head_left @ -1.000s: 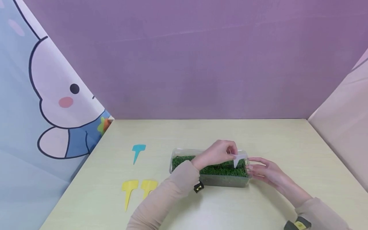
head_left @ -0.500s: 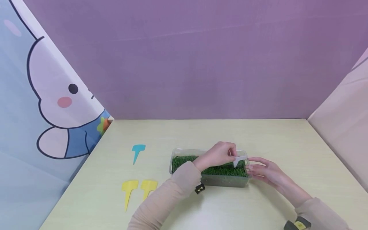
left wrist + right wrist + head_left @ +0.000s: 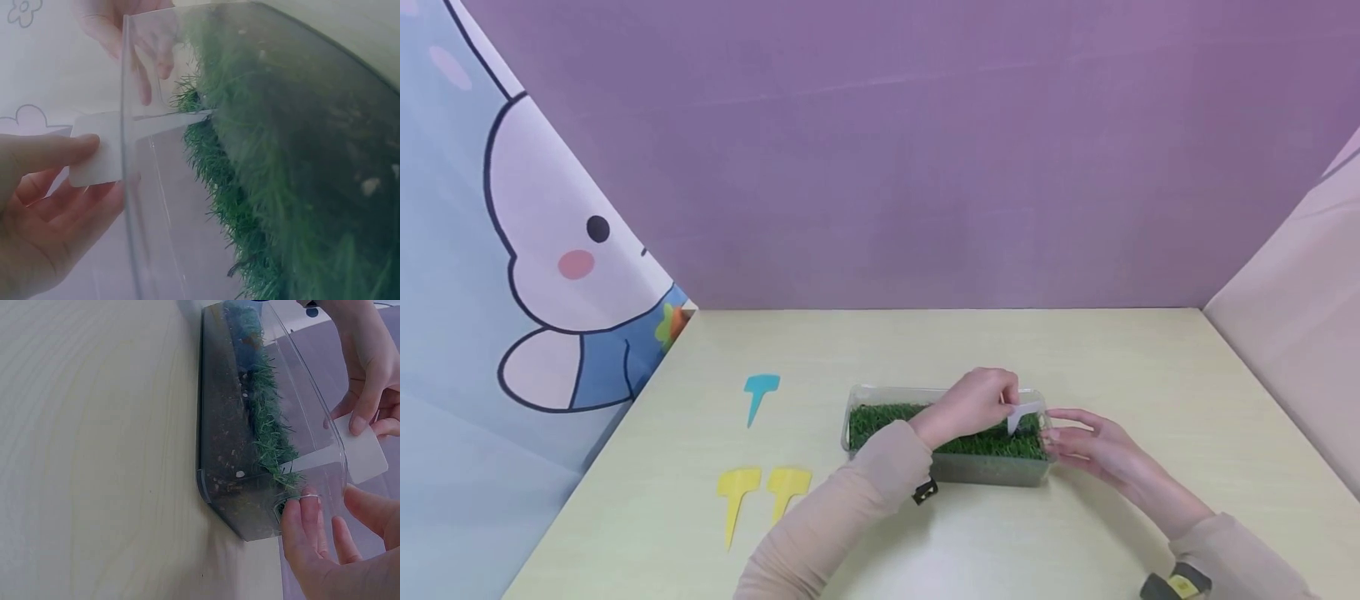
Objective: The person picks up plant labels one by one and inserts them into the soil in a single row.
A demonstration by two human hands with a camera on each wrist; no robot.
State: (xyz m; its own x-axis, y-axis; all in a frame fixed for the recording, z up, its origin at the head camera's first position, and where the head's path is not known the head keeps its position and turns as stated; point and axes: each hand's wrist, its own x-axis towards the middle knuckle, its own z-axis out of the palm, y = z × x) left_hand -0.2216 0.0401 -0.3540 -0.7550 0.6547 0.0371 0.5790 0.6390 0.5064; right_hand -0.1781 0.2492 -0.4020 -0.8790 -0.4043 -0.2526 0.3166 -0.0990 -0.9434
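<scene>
The left hand [image 3: 973, 404] reaches across the clear plastic box [image 3: 945, 468] and pinches the flat head of a white plant tag [image 3: 1022, 412] between thumb and fingers; in the left wrist view the thumb lies on the tag's face and the fingers curl behind it. The tag's narrow stake points down into the grass [image 3: 880, 421] at the box's right end, close to the end wall; whether the tip is already seated in the dark soil under the grass I cannot tell. The right hand [image 3: 1086, 450] rests against the right end of the box, its fingers loosely extended and touching the wall near the corner, as the right wrist view shows; it grips nothing.

To do this step well, judging from how things lie: the stake should go in upright and straight down, with the pinch kept low on the head so the thin plastic does not bend; the right hand's fingers should brace the wall firmly so the light box does not slide on the table [image 3: 1075, 350]; a little room from the wall would help the tag stand free.

1 blue tag [image 3: 761, 393] and 2 yellow tags [image 3: 763, 492] lie flat on the table, well apart to the left of the box.
</scene>
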